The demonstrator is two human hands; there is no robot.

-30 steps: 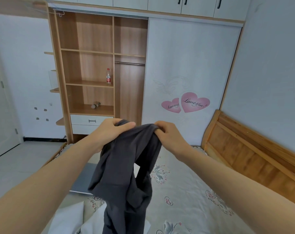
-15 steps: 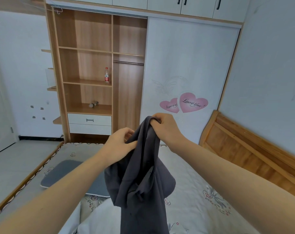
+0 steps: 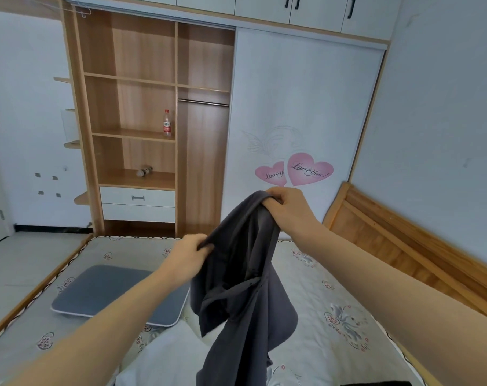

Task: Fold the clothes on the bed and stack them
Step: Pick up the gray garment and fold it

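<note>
Above the bed (image 3: 334,296), between both raised arms, we see the garment (image 3: 242,288) held in the air: dark grey, thin, matte cloth, crumpled and hanging in long vertical folds. Its top edge is bunched in the right hand (image 3: 288,208), whose fingers curl over the cloth at the highest point. The left hand (image 3: 188,256) sits lower and to the left, pinching a side edge between thumb and fingers. From these two grips the cloth falls in a twisted mass; one rounded flap bulges to the right, a narrower strip crosses the middle, and the lowest part runs out of the bottom of the view. We cannot tell what kind of garment it is.

On the bed, left of the garment, lies a grey cushion (image 3: 111,291) with a white border. White cloth (image 3: 164,360) lies below the garment. Behind stands an open wardrobe (image 3: 142,65), with a bottle (image 3: 167,123) on one shelf.
</note>
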